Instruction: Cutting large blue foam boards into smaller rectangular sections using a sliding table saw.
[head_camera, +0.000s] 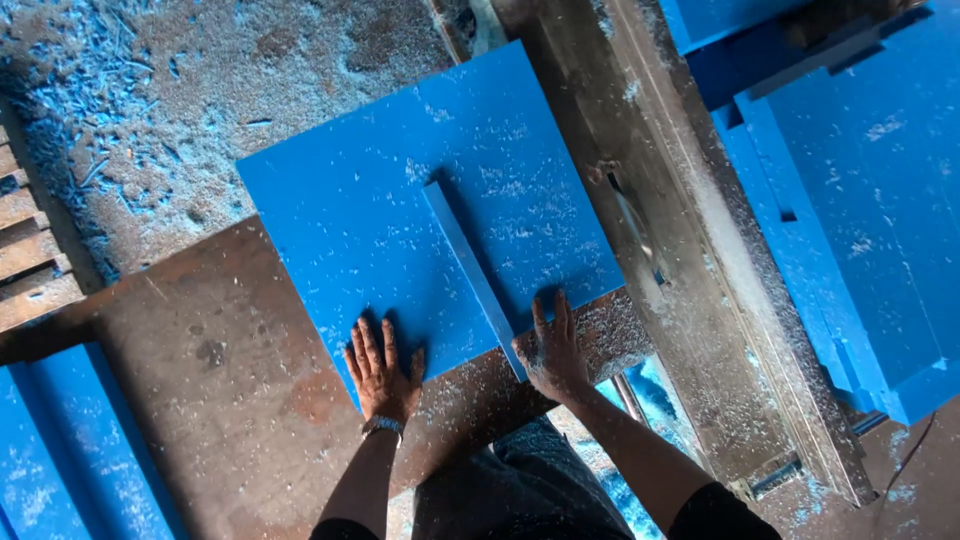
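A large flat blue board (400, 190) lies on a rusty brown saw table (220, 370). A narrow blue strip (470, 270) rests on top of the board, running from its middle toward its near edge. My left hand (382, 372) lies flat with fingers spread on the board's near edge, a watch on its wrist. My right hand (552, 348) presses flat on the board right beside the near end of the strip. Neither hand grips anything.
A saw blade (632, 228) stands in its slot just right of the board. Stacked blue boards (860, 200) lie at the right, more blue boards (60, 450) at the lower left. Blue shavings and sawdust cover the floor (120, 110). A wooden pallet (25, 250) is at the left edge.
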